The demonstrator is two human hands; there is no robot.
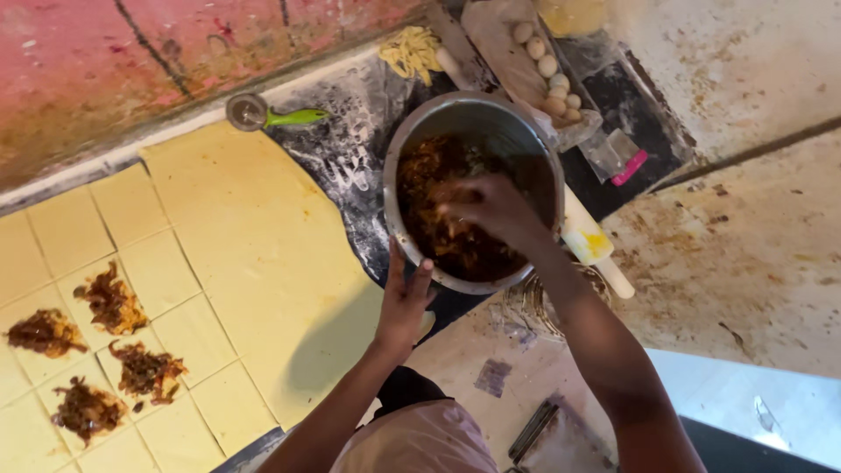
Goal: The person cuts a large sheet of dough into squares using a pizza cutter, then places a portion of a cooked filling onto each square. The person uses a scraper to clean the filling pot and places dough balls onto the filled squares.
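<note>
A metal pot (412, 131) of dark brown shredded filling (429, 175) stands on a black mat. My right hand (491, 210) is down inside the pot, fingers closed in the filling. My left hand (405, 298) rests against the pot's near rim, steadying it. To the left lies a rolled sheet of yellow dough (263, 245), partly cut into squares. Several squares at the far left carry heaps of the brown filling (112, 302).
A green-handled wheel cutter (263, 114) lies at the top edge of the dough. A rolling pin (591, 245) sticks out from behind the pot. Dough balls (547, 70) and dough scraps (412, 51) sit at the back. Stained floor lies to the right.
</note>
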